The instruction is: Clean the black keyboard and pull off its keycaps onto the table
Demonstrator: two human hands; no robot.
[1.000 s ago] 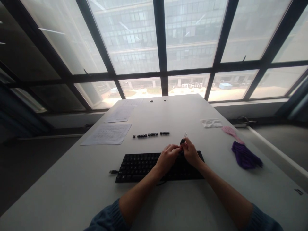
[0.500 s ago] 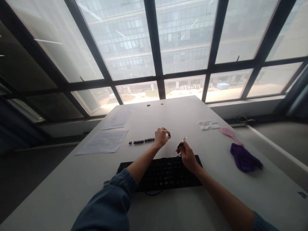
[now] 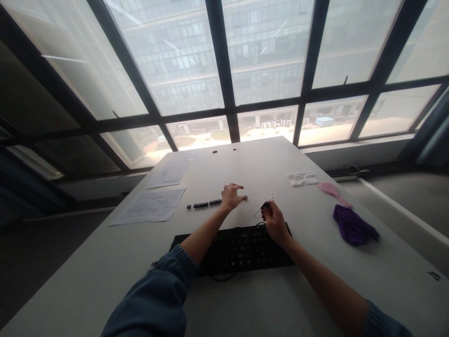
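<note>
A black keyboard (image 3: 242, 252) lies in front of me, partly hidden under my forearms. Beyond it, several small black keycaps (image 3: 201, 205) stand in a row on the table. My left hand (image 3: 231, 195) is at the row's right end, thumb and index finger spread apart. A single keycap (image 3: 245, 197) sits on the table by the thumb tip, and I cannot tell if they touch. Over the keyboard's far right edge, my right hand (image 3: 274, 219) grips a keycap puller (image 3: 265, 205) with a black handle and thin wire loops at both ends.
Papers (image 3: 149, 206) lie on the left of the white table (image 3: 256, 164). Along the right side are a white cloth (image 3: 302, 179), a pink hairbrush (image 3: 331, 190) and a purple cloth-like bundle (image 3: 354, 225). A cable (image 3: 224, 279) loops out at the keyboard's near edge.
My left thumb and index finger have spread apart, letting go of the keycap, which now rests on the table. The right hand keeps its hold on the puller, whose angle has turned slightly.
</note>
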